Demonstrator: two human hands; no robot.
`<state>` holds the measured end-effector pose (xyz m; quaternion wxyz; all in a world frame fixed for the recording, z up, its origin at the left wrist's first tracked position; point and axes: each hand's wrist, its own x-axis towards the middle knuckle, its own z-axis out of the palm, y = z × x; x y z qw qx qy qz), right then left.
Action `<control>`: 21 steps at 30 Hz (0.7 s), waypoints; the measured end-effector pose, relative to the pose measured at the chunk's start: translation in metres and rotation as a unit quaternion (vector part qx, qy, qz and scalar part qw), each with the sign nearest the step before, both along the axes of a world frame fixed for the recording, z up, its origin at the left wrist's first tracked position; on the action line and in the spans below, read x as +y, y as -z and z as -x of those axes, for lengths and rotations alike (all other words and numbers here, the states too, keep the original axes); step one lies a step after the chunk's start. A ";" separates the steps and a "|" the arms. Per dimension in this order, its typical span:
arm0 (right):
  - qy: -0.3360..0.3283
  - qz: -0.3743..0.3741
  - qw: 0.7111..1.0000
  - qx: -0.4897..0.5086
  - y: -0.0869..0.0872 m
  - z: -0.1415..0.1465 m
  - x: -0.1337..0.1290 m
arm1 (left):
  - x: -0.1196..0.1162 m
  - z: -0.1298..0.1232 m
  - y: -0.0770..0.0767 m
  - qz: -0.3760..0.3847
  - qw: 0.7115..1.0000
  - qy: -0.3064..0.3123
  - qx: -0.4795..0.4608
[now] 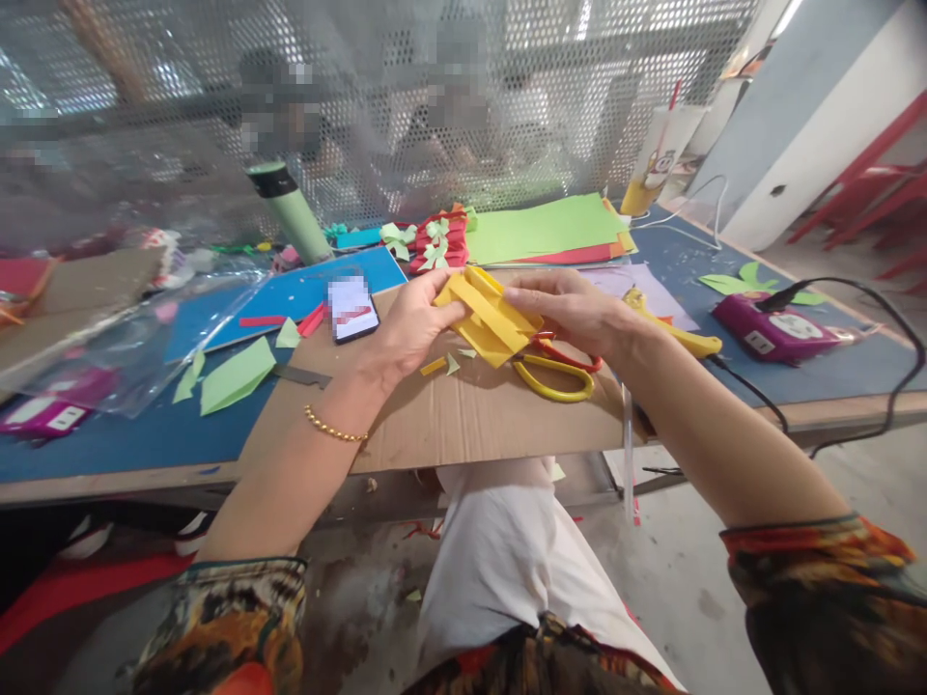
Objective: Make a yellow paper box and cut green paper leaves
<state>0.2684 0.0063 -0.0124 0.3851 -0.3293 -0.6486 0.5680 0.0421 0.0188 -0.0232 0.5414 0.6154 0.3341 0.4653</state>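
A folded piece of yellow paper [489,314] is held up between my two hands over a sheet of brown cardboard [463,420]. My left hand [420,314] pinches its left edge, thumb on top. On the other side my right hand [565,307] grips the paper's right part, with some fingers hidden behind it. Under and beside the right hand lie scissors [554,378] with one yellow and one red handle loop; their blades are covered by the paper. Small yellow and pale green scraps [453,365] rest on the cardboard just below the paper.
Left of my hands are a phone [352,309], a grey blade [302,375] and folded green paper [238,375]. A green tumbler [294,214] and green sheets [543,230] stand behind. On the right are a yellow glue gun [677,333], a purple power socket [778,326] with a cable, and a drink cup [656,159].
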 end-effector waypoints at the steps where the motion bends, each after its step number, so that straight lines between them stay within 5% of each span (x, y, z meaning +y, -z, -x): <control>1: -0.005 0.008 1.000 0.000 0.000 -0.001 0.001 | 0.001 0.001 0.000 0.000 1.000 -0.006 -0.003; 14: -0.041 0.023 0.999 0.007 0.006 0.002 0.004 | 0.004 0.004 0.003 0.018 0.998 0.037 -0.039; 21: -0.004 0.022 1.000 -0.016 0.006 0.007 0.002 | 0.000 0.001 0.002 0.028 0.998 0.044 -0.035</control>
